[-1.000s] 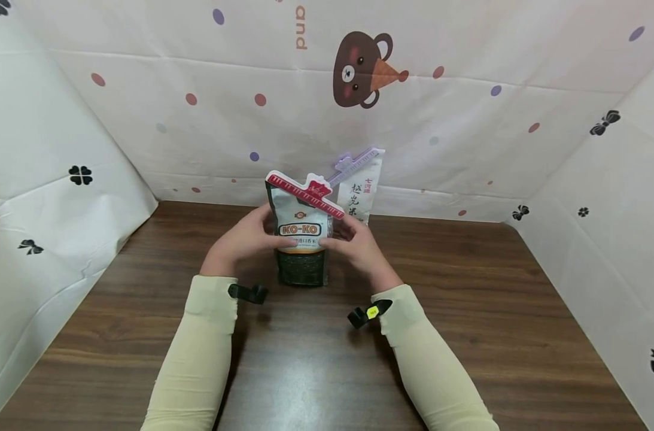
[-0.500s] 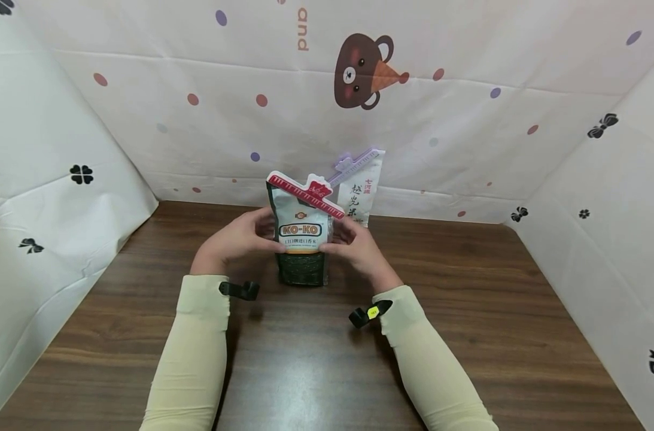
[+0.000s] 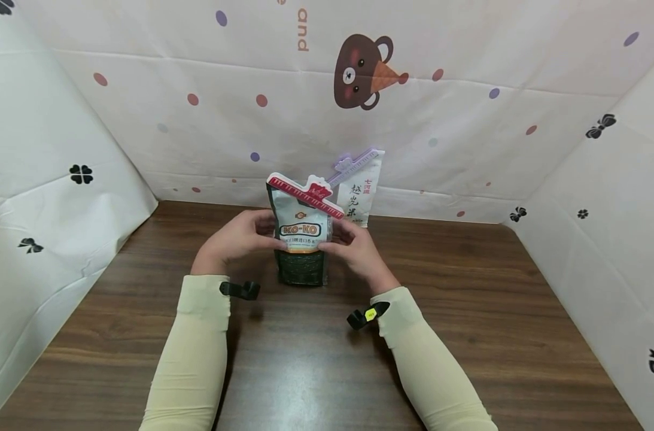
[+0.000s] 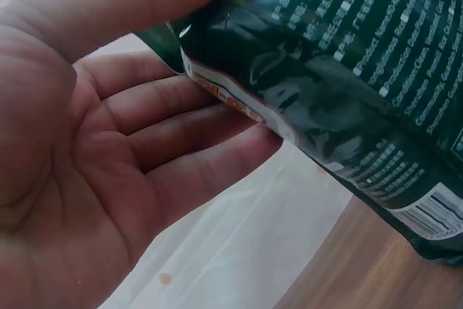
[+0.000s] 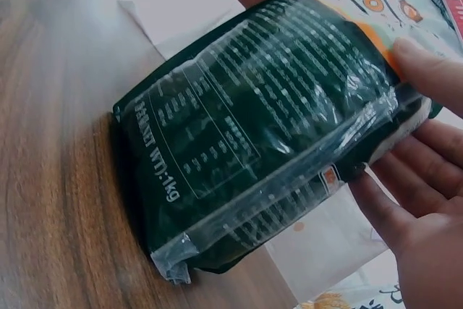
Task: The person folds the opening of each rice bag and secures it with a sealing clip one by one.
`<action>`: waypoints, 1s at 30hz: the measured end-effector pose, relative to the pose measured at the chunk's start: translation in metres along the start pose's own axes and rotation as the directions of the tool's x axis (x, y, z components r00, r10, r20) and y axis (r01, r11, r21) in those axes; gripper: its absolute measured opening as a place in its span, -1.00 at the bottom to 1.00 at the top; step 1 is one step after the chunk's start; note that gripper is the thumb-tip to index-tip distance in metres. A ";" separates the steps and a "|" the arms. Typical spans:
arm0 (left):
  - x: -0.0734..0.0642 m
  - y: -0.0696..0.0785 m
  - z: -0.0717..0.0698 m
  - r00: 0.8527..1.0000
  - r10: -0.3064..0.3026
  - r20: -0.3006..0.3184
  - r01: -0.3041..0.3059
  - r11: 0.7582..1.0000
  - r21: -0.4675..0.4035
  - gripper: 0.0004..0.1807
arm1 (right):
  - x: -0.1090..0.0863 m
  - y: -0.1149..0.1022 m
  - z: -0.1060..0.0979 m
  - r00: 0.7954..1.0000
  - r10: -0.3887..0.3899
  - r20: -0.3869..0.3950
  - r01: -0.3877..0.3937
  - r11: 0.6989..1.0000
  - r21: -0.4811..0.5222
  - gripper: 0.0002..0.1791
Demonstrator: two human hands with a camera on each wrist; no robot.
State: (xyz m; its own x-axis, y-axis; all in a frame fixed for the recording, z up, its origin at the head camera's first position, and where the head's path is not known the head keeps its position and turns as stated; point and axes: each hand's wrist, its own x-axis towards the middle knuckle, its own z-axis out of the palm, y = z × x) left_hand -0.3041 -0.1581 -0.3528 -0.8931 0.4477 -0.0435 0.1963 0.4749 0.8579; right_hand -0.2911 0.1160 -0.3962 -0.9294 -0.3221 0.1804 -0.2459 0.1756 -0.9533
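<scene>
A dark green and pale bag of rice (image 3: pixel 301 268), lettered KO-KO, stands upright near the back of the table. Across its top sits a slanting red and white clip (image 3: pixel 305 194). My left hand (image 3: pixel 232 241) holds the bag's left side, thumb on the front edge and fingers along the side. On the opposite side my right hand (image 3: pixel 363 251) grips the bag (image 5: pixel 239 121) with its thumb in front and fingers behind. In the left wrist view the bag (image 4: pixel 325 77) shows small print and a barcode.
Behind the bag to the right stands a white bag (image 3: pixel 359 191) with a purple clip (image 3: pixel 355 166) along its top. The brown wooden table (image 3: pixel 467 335) ends at a patterned cloth backdrop (image 3: pixel 440 131), with more cloth at both sides.
Compared with a second ago, my left hand has shifted slightly left, its thumb sliding off the lettering toward the bag's edge. The bag and right hand stay nearly in place.
</scene>
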 end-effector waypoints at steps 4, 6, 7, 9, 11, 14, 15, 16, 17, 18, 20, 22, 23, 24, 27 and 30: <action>0.000 0.001 0.001 1.000 -0.016 -0.018 0.016 1.000 0.013 -0.29 | -0.001 -0.002 0.003 1.000 0.005 -0.020 -0.005 1.000 -0.018 -0.35; 0.001 0.000 0.002 1.000 -0.015 -0.024 0.015 1.000 0.017 -0.31 | -0.001 -0.002 0.004 0.999 0.019 -0.034 -0.019 1.000 -0.014 -0.37; 0.002 0.000 0.003 1.000 -0.009 -0.028 0.010 1.000 0.019 -0.33 | 0.000 -0.003 0.004 0.999 0.024 -0.043 -0.024 1.000 -0.007 -0.39; 0.003 0.000 0.004 0.999 0.005 -0.042 -0.004 1.000 0.019 -0.35 | 0.001 -0.004 0.006 0.997 0.040 -0.064 -0.040 0.999 0.007 -0.41; 0.005 -0.001 0.004 0.998 0.019 -0.055 -0.018 1.000 0.019 -0.37 | 0.002 -0.005 0.007 0.995 0.055 -0.082 -0.053 0.998 0.025 -0.42; 0.006 -0.001 0.005 0.997 0.025 -0.073 -0.024 1.000 0.014 -0.39 | 0.005 -0.007 0.008 0.992 0.078 -0.095 -0.074 0.996 0.050 -0.42; 0.006 -0.001 0.005 0.997 0.019 -0.080 -0.018 1.000 0.015 -0.39 | 0.007 -0.008 0.009 0.992 0.085 -0.096 -0.079 0.995 0.060 -0.41; 0.007 -0.002 0.005 0.996 0.013 -0.088 -0.012 1.000 0.016 -0.39 | 0.008 -0.008 0.009 0.991 0.088 -0.096 -0.081 0.994 0.073 -0.41; 0.008 -0.002 0.004 0.996 0.009 -0.094 -0.007 1.000 0.018 -0.39 | 0.011 -0.008 0.010 0.991 0.091 -0.099 -0.083 0.993 0.081 -0.41; 0.009 -0.002 0.004 0.995 0.005 -0.100 -0.003 1.000 0.019 -0.39 | 0.013 -0.008 0.010 0.990 0.092 -0.103 -0.084 0.993 0.085 -0.41; 0.012 -0.001 0.003 0.992 -0.012 -0.125 0.014 1.000 0.010 -0.38 | 0.018 -0.010 0.011 0.990 0.090 -0.108 -0.079 0.992 0.098 -0.41; 0.016 0.000 0.002 0.990 -0.025 -0.141 0.025 1.000 0.002 -0.37 | 0.024 -0.011 0.011 0.990 0.090 -0.113 -0.078 0.991 0.105 -0.40; 0.018 0.001 0.001 0.989 -0.027 -0.147 0.027 1.000 -0.003 -0.37 | 0.026 -0.011 0.010 0.989 0.092 -0.116 -0.080 0.992 0.099 -0.40; 0.020 0.001 -0.001 0.988 -0.032 -0.152 0.031 0.999 -0.008 -0.38 | 0.029 -0.012 0.010 0.989 0.093 -0.116 -0.082 0.991 0.101 -0.39; 0.027 0.002 -0.004 0.985 -0.054 -0.163 0.051 0.999 -0.019 -0.38 | 0.038 -0.013 0.009 0.988 0.102 -0.118 -0.089 0.990 0.113 -0.38; 0.034 0.002 -0.008 0.982 -0.072 -0.177 0.068 0.997 -0.023 -0.38 | 0.048 -0.014 0.008 0.987 0.111 -0.114 -0.096 0.987 0.133 -0.37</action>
State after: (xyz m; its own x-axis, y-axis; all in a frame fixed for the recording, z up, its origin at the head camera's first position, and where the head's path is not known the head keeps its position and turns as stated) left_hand -0.3373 -0.1483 -0.3484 -0.9624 0.2712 -0.0133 0.1252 0.4866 0.8646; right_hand -0.3305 0.0909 -0.3763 -0.9763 -0.1923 0.0997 -0.1170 0.0806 -0.9899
